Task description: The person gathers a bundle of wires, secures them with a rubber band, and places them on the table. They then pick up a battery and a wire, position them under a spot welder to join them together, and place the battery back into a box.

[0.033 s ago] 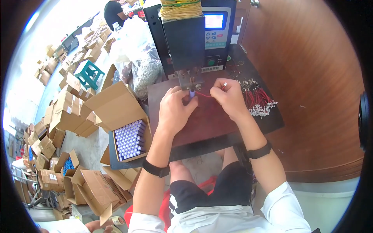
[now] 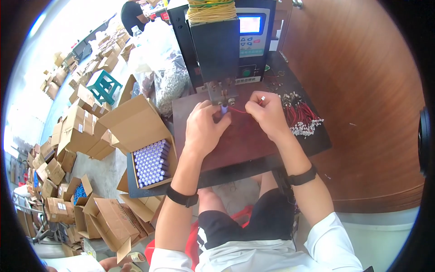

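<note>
My left hand grips a purple cylindrical battery cell between thumb and fingers, right under the electrodes of a spot welder. Pinched in my right hand is a thin red wire lead with a small white connector poking out above the fingers. The wire runs leftward to the top of the cell; the exact contact point is too small to make out. To the right of my right hand lies a pile of red and black wire leads with white connectors.
An open cardboard box of purple cells stands at the table's left edge. Behind it are clear plastic bags. The welder's control unit is at the back. A wooden panel rises on the right. Cartons and a green stool fill the left floor.
</note>
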Tool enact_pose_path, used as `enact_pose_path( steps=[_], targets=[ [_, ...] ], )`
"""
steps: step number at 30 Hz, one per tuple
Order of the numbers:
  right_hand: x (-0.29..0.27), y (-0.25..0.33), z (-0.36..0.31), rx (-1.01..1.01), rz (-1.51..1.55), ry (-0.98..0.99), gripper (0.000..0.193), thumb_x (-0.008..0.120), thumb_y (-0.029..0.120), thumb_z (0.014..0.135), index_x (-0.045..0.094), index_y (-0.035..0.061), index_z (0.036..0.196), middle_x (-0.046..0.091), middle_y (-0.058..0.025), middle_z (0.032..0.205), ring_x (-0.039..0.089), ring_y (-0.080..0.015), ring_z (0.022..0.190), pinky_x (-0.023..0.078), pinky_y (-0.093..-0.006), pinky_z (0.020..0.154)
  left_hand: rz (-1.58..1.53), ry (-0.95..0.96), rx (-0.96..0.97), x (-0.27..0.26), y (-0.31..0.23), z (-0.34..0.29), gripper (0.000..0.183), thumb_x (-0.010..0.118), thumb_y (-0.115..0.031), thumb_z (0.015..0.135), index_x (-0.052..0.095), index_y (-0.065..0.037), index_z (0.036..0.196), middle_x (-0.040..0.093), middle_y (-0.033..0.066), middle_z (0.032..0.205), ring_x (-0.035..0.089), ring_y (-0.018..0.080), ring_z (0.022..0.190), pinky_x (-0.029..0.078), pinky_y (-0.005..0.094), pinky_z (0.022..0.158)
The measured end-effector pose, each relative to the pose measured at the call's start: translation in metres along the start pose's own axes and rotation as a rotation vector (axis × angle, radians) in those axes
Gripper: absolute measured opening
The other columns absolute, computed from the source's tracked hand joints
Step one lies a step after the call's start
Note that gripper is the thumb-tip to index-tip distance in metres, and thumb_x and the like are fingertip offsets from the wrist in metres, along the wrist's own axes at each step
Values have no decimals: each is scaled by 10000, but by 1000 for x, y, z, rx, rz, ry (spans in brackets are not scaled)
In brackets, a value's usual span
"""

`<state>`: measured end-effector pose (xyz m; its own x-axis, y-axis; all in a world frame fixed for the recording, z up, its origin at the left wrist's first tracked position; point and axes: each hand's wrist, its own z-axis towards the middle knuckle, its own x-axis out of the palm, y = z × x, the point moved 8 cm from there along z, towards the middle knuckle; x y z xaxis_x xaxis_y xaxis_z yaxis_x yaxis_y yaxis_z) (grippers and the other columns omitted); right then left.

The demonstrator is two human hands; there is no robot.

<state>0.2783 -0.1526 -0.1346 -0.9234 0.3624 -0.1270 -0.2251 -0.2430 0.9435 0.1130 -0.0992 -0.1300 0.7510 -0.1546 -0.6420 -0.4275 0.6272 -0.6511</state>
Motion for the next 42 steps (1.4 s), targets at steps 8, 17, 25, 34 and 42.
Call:
enact_pose_path(
  steps=[8, 17, 25, 34, 42],
  targets=[
    [2, 0, -1, 9, 10, 9, 217, 606, 27, 820, 505, 61, 630, 456, 80, 618, 396, -12, 589, 276, -235, 512, -13, 1, -3, 2, 2, -1, 239, 716, -226, 829, 716, 8, 875, 634, 127, 870, 615, 328, 894, 494, 430, 806],
    [1, -1, 0, 13, -3, 8, 219, 603, 31, 818, 496, 61, 630, 461, 75, 614, 397, -15, 579, 276, -237, 506, -4, -11, 14, 2, 2, 0, 238, 722, -228, 826, 713, 5, 870, 626, 124, 857, 612, 324, 883, 495, 427, 799],
    [0, -3, 1, 10, -6, 6, 197, 596, 25, 821, 521, 52, 641, 477, 60, 606, 412, -22, 563, 285, -237, 498, -10, -6, 7, 2, 5, 1, 243, 725, -234, 826, 714, 6, 864, 628, 127, 850, 613, 326, 886, 495, 427, 802],
    [-5, -3, -8, 29, 77, 13, 153, 626, 32, 854, 557, 54, 719, 479, 51, 618, 416, -27, 556, 285, -229, 502, 29, -47, 63, -4, -1, -1, 264, 787, -212, 793, 722, 25, 891, 611, 116, 768, 594, 240, 697, 492, 347, 672],
    [-73, 61, -67, -24, -62, -70, 167, 669, 37, 860, 572, 50, 726, 521, 22, 714, 467, -50, 636, 341, -224, 570, -243, 174, 52, 2, -9, -9, 372, 900, -261, 688, 767, -22, 941, 676, 92, 793, 629, 203, 749, 525, 335, 723]
  ],
)
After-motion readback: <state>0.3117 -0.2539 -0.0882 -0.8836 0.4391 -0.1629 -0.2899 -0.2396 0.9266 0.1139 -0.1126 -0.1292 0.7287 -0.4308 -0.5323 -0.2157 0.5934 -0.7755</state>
